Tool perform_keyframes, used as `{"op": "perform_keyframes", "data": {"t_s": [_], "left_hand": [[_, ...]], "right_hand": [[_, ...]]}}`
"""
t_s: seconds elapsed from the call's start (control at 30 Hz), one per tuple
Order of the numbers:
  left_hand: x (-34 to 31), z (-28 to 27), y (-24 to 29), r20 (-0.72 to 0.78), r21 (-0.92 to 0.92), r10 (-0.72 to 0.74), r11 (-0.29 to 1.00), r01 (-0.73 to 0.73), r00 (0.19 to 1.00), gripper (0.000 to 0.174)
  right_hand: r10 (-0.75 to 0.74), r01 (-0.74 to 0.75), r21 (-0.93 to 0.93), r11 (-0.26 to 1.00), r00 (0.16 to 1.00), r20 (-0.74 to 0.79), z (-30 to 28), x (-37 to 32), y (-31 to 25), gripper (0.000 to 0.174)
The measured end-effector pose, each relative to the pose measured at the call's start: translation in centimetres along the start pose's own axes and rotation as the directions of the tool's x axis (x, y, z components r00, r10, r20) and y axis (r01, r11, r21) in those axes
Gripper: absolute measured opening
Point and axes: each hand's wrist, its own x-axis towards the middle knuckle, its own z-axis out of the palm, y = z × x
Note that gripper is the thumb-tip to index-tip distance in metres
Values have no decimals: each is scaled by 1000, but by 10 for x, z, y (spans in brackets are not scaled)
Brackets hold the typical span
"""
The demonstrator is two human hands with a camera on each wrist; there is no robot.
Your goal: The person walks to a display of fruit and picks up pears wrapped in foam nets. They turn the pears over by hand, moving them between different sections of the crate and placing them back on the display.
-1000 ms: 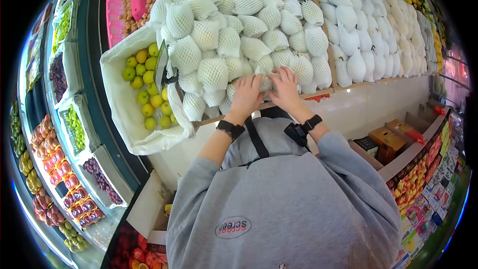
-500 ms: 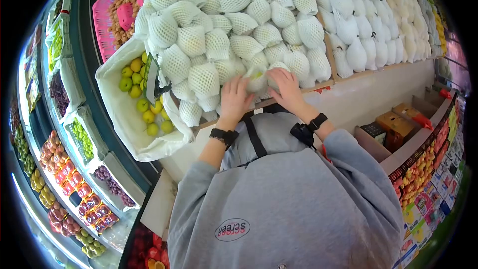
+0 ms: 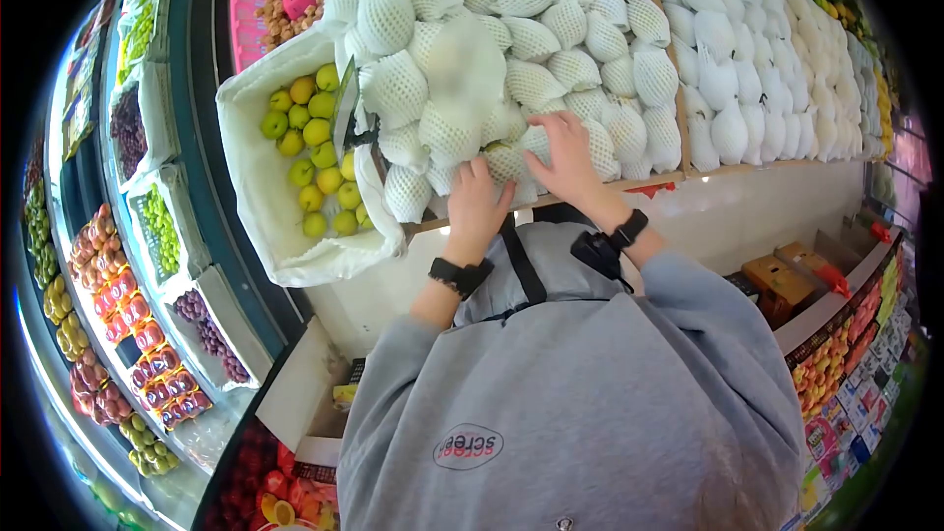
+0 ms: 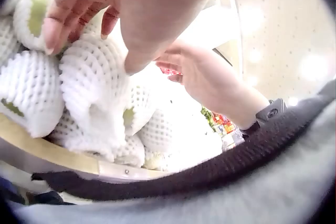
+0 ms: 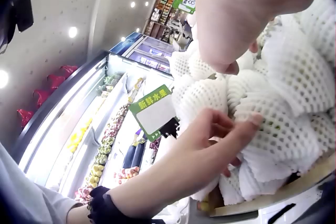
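Fruit in white foam nets point(image 3: 536, 84) lies heaped on a slanted stand in front of me, green skin showing through some nets. My left hand point(image 3: 475, 205) is at the front row, fingers loosely bent. In the right wrist view its thumb overlaps the net of one foam-wrapped fruit point(image 5: 275, 121). The left wrist view shows its fingers hanging over a netted fruit point(image 4: 97, 79). To the right, my right hand point(image 3: 572, 162) reaches over the same row with relaxed fingers, its fingertips among the nets. Between the hands sits a netted fruit point(image 3: 503, 163).
Left of the heap stands a white-lined crate point(image 3: 236, 128) of yellow-green fruit, with a price sign point(image 5: 154, 112) at its edge. Behind it is a pink basket point(image 3: 242, 15) of brown nuts. A wooden divider point(image 3: 678, 88) separates the heap from more wrapped fruit.
The view has swung, so the heap sits farther right. My hands have drawn slightly apart and the left one lower. A netted fruit with green showing between them is now less exposed.
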Motion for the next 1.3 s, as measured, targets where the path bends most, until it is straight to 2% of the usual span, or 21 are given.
{"op": "perform_keyframes", "data": {"t_s": [0.03, 0.13, 0.17, 0.23, 0.27, 0.37, 0.43, 0.47, 0.57, 0.63, 0.67, 0.77, 0.8, 0.9, 0.97, 1.0, 1.1, 1.13, 1.3], "left_hand": [[3, 1, 0, 43, 22, -36, 999, 35, 998, 40], [5, 4, 0, -28, 22, -14, 1000, 15, 1000, 36], [4, 0, -2, -11, 35, -11, 999, 12, 1000, 34], [1, -18, -3, 26, 62, -7, 998, 6, 1000, 30], [3, -29, -3, -55, 52, 11, 999, -8, 998, 29], [11, -54, -3, -279, 13, 54, 999, -52, 959, 26], [21, -64, -4, -401, -26, 73, 996, -91, 913, 24], [26, -69, -4, -380, 4, 24, 1000, -25, 925, 35], [44, -64, -9, -482, 115, 56, 993, 0, 874, 54], [49, -51, -13, -413, 153, 22, 987, 46, 911, 65], [52, -45, -16, -375, 174, 5, 983, 65, 927, 70], [51, -43, -8, -281, 149, -92, 979, 138, 955, 72], [51, -43, -4, -269, 139, -111, 978, 153, 957, 72], [51, -43, 1, -266, 120, -136, 978, 172, 954, 72], [50, -36, -2, -307, 122, -107, 981, 151, 946, 72], [50, -33, -3, -341, 106, -97, 984, 141, 935, 71], [43, -26, -6, -381, 116, -35, 990, 85, 924, 69], [43, -23, -7, -411, 132, 11, 990, 47, 912, 68], [44, -14, 4, -439, 67, -81, 990, 123, 895, 67]], "right_hand": [[49, -49, 23, 999, 999, -6, 12, 9, 0, 44], [207, -203, 122, 972, 978, -20, 33, 43, -5, 53], [260, -253, 161, 954, 965, -25, 38, 58, -8, 57], [210, -195, 99, 976, 961, -178, 59, 87, 3, 70], [183, -172, 66, 983, 951, -250, 68, 99, 9, 77], [363, -355, -126, 926, 930, 49, 71, 132, 11, 92], [377, -377, -41, 925, 908, 184, 73, 143, 17, 97], [378, -391, -1, 921, 891, 250, 74, 145, 21, 99], [302, -323, 154, 934, 943, 142, 78, 137, 34, 96], [285, -278, 156, 948, 958, -25, 69, 127, 24, 88], [267, -237, 219, 946, 956, -119, 63, 120, 20, 77], [202, -80, 409, 909, 943, -265, 28, 95, 5, 73], [122, 2, 432, 902, 958, -259, 12, 84, -7, 70], [5, 164, 493, 854, 946, -325, -26, 54, -40, 68], [-186, 373, 509, 776, 906, -380, -45, 42, -46, 68], [-270, 451, 439, 777, 869, -414, -60, 40, -56, 68], [-405, 584, 305, 753, 775, -485, -87, 34, -61, 69], [-421, 603, 282, 746, 755, -503, -93, 32, -60, 68], [-464, 628, 286, 724, 750, -471, -122, 27, -48, 70]]}}
